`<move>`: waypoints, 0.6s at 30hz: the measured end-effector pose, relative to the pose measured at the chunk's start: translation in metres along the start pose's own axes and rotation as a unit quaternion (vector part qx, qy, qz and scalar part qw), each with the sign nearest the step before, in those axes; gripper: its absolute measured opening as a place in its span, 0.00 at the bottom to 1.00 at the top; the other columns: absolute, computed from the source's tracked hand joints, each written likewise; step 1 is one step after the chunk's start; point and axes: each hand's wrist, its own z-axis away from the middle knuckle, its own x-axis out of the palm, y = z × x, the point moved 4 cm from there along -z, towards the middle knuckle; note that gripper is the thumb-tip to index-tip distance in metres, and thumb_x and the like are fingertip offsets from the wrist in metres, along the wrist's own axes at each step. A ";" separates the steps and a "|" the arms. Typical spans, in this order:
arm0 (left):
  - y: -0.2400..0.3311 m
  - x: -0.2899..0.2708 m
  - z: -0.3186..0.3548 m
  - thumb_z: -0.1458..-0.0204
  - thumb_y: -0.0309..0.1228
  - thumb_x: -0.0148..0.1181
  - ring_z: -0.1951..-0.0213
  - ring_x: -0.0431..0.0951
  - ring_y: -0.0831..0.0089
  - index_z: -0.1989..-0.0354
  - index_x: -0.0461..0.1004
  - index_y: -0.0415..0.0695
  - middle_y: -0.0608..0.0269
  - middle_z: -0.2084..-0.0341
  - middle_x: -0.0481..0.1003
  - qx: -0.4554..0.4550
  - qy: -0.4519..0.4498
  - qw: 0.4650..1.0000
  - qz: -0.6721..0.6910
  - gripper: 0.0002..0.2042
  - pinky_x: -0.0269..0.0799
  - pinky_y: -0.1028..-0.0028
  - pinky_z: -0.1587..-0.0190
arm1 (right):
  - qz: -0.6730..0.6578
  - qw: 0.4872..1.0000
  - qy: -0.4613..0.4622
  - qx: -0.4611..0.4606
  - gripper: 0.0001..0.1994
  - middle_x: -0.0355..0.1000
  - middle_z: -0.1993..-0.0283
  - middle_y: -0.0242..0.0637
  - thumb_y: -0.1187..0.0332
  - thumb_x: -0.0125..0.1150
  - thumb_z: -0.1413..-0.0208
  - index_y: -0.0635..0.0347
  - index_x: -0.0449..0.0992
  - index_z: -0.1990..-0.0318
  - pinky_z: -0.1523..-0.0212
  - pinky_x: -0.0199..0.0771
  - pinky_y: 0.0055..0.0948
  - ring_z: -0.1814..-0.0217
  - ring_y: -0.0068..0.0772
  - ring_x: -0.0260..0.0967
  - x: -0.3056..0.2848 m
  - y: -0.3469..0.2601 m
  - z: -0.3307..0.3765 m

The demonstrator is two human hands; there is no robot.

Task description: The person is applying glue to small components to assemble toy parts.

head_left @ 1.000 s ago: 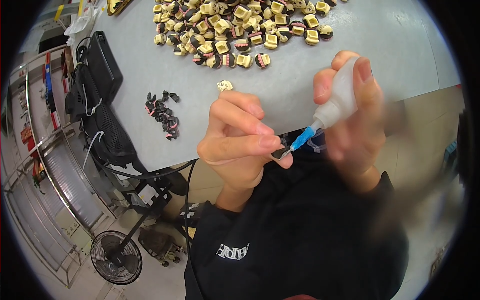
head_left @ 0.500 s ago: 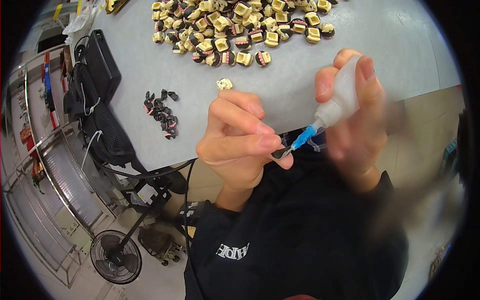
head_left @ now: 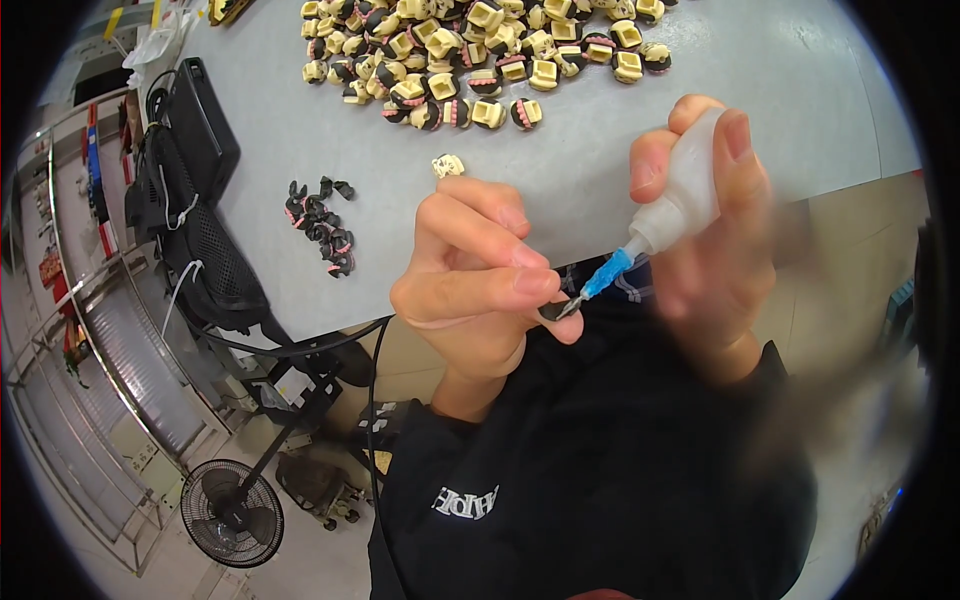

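Note:
Between thumb and fingertips, my left hand pinches a small black piece, mostly covered by the fingers. My right hand is closed round a translucent white squeeze bottle, tilted down to the left. Its blue dispensing tip ends in a thin nozzle that meets the black piece. Just beyond my left hand lies a single cream-coloured part. Farther left on the table is a small group of loose black pieces, some edged in pink.
A large heap of cream, black and pink parts covers the far middle of the grey table. Along its left side lie a black box and a black mesh bag. A cable hangs down near a standing fan.
The nozzle and the black piece have shifted very slightly against each other at my left fingertips. Both hands keep nearly the same place and grip.

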 end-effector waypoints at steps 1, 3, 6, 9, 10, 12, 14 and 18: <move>0.000 0.000 0.000 0.74 0.30 0.72 0.66 0.65 0.69 0.74 0.77 0.51 0.70 0.73 0.68 0.000 -0.002 1.000 -0.001 0.15 0.61 0.74 0.70 | -0.002 1.000 -0.002 0.001 0.19 0.63 0.76 0.32 0.51 0.37 0.40 0.59 0.59 0.64 0.77 0.53 0.13 0.76 0.15 0.55 0.000 0.000 0.000; 0.000 0.000 0.000 0.74 0.30 0.72 0.66 0.65 0.69 0.74 0.77 0.52 0.70 0.73 0.68 0.000 -0.001 1.000 0.000 0.15 0.61 0.75 0.70 | -0.003 1.000 -0.004 0.002 0.18 0.63 0.76 0.32 0.51 0.37 0.40 0.59 0.59 0.65 0.77 0.53 0.13 0.76 0.15 0.55 0.000 0.000 0.000; -0.001 0.000 0.000 0.74 0.30 0.72 0.67 0.65 0.70 0.73 0.76 0.52 0.70 0.73 0.68 0.001 -0.001 1.000 0.004 0.15 0.61 0.75 0.70 | -0.003 1.000 -0.003 0.007 0.19 0.63 0.76 0.31 0.50 0.37 0.40 0.59 0.59 0.66 0.77 0.52 0.13 0.76 0.15 0.54 0.001 0.000 0.000; -0.001 0.000 0.000 0.73 0.31 0.72 0.67 0.65 0.70 0.73 0.76 0.52 0.70 0.72 0.68 0.006 -0.002 1.000 0.006 0.15 0.61 0.75 0.70 | 0.014 1.000 -0.006 -0.009 0.19 0.63 0.76 0.31 0.50 0.37 0.40 0.59 0.59 0.66 0.77 0.51 0.12 0.77 0.15 0.54 0.000 0.002 -0.001; -0.001 0.000 0.000 0.73 0.31 0.72 0.67 0.65 0.70 0.73 0.76 0.52 0.70 0.72 0.68 0.006 -0.002 1.000 0.006 0.15 0.61 0.75 0.70 | 0.022 1.000 -0.007 -0.018 0.19 0.63 0.77 0.31 0.50 0.37 0.40 0.59 0.59 0.66 0.77 0.51 0.12 0.77 0.15 0.54 0.000 0.002 -0.002; -0.001 -0.001 0.000 0.74 0.31 0.72 0.67 0.65 0.70 0.73 0.76 0.52 0.70 0.72 0.68 0.006 -0.001 1.000 0.006 0.15 0.61 0.75 0.70 | 0.023 1.000 -0.004 -0.016 0.19 0.63 0.77 0.31 0.49 0.37 0.40 0.59 0.58 0.66 0.77 0.51 0.12 0.77 0.15 0.53 0.000 0.001 -0.001; -0.001 -0.001 0.000 0.74 0.31 0.72 0.67 0.65 0.70 0.73 0.76 0.52 0.70 0.72 0.68 0.006 -0.001 1.000 0.004 0.15 0.61 0.75 0.70 | 0.025 1.000 0.003 -0.012 0.19 0.62 0.77 0.30 0.49 0.37 0.41 0.59 0.58 0.67 0.77 0.51 0.13 0.77 0.15 0.53 0.001 0.001 -0.001; -0.001 -0.001 0.000 0.74 0.31 0.72 0.66 0.65 0.70 0.73 0.76 0.52 0.70 0.72 0.68 0.007 -0.005 1.000 0.000 0.15 0.62 0.75 0.70 | 0.009 1.000 0.023 -0.007 0.20 0.61 0.77 0.30 0.49 0.37 0.41 0.60 0.59 0.66 0.76 0.50 0.13 0.77 0.15 0.52 0.002 0.001 0.000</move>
